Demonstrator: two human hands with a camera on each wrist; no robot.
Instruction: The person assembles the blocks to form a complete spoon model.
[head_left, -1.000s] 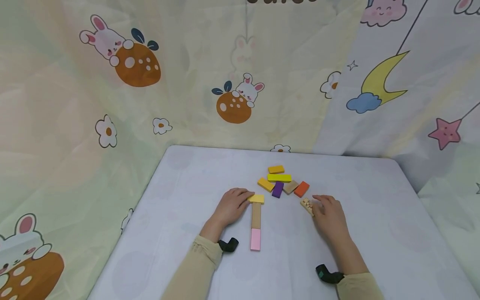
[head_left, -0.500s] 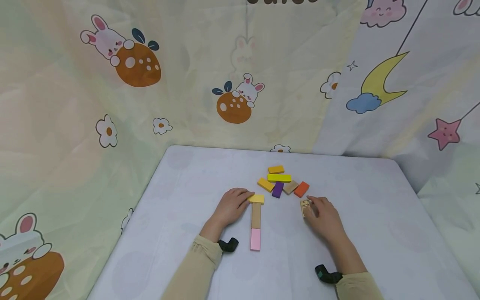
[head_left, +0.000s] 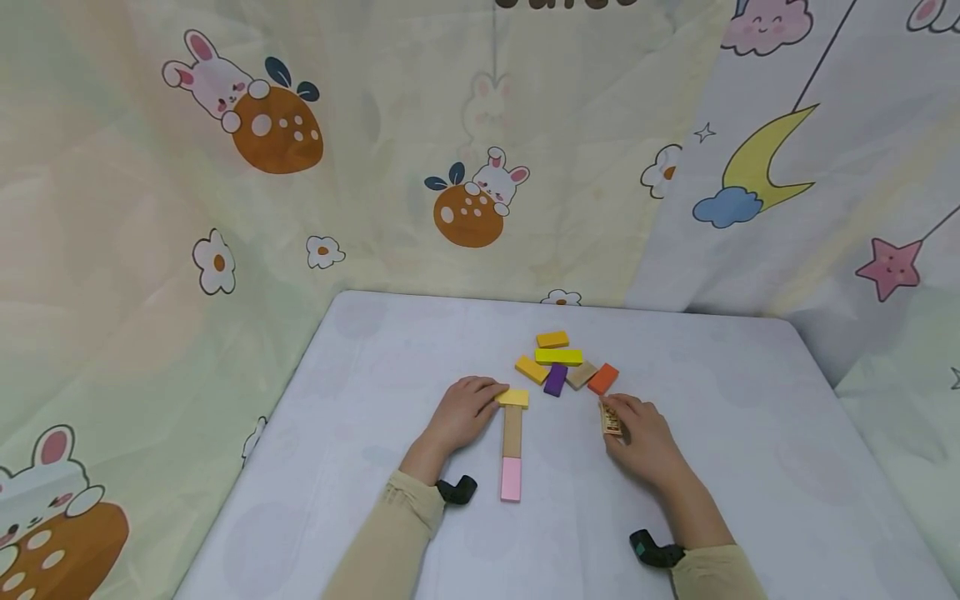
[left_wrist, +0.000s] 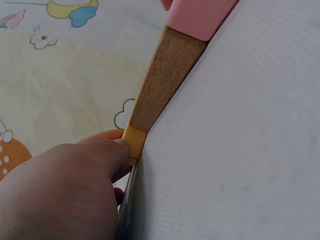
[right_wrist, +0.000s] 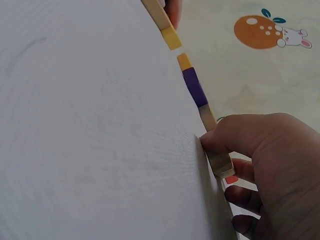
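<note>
Along the near side of the white desk: two beige sleeves, each with a black wrist device at its cuff. Near centre: one pink block, laid lengthwise. Against its far end: one plain wooden block, on the same line. Across that block's far end: one pale yellow block. Right of this row, well apart: right hand, thumb and fingers parted only by one patterned block, wooden with dark markings, which they pinch. Left of the row: left hand, thumb and fingers drawn close, pinching the pale yellow block by its left end. Beyond, a loose group: one orange block, just past the right hand; one tan block, to its left; one purple block, beside the tan; one amber block, angled, farther left; one bright yellow block, crosswise behind these; farthest, a second amber block. Behind the desk: one printed cloth.
</note>
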